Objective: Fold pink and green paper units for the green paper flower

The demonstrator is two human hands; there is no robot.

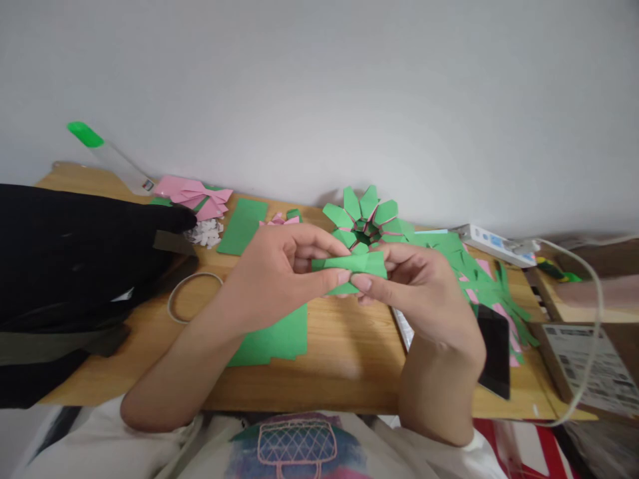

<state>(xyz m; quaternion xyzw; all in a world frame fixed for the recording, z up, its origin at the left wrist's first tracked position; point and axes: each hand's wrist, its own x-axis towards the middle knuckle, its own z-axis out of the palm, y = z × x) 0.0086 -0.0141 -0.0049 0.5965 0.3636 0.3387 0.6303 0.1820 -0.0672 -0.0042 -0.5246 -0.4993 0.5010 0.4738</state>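
Observation:
A folded piece of green paper [369, 264] is held above the wooden table between both hands. My left hand [289, 273] pinches its left part, thumb in front and fingers behind. My right hand [412, 283] grips the right part the same way, and the two thumb tips nearly meet at its lower middle. Just behind the hands stands a ring-shaped green and pink paper flower [367, 216]. Green sheets [279, 339] lie beneath my left hand and forearm.
On the left are a black cloth [74, 259], a tape ring [172, 299], white scraps [206, 233] and pink folded papers [192, 193]. Right: green strips [444, 256], a power strip [499, 246], a dark phone [495, 352] and a white cable [599, 313]. A wall rises behind.

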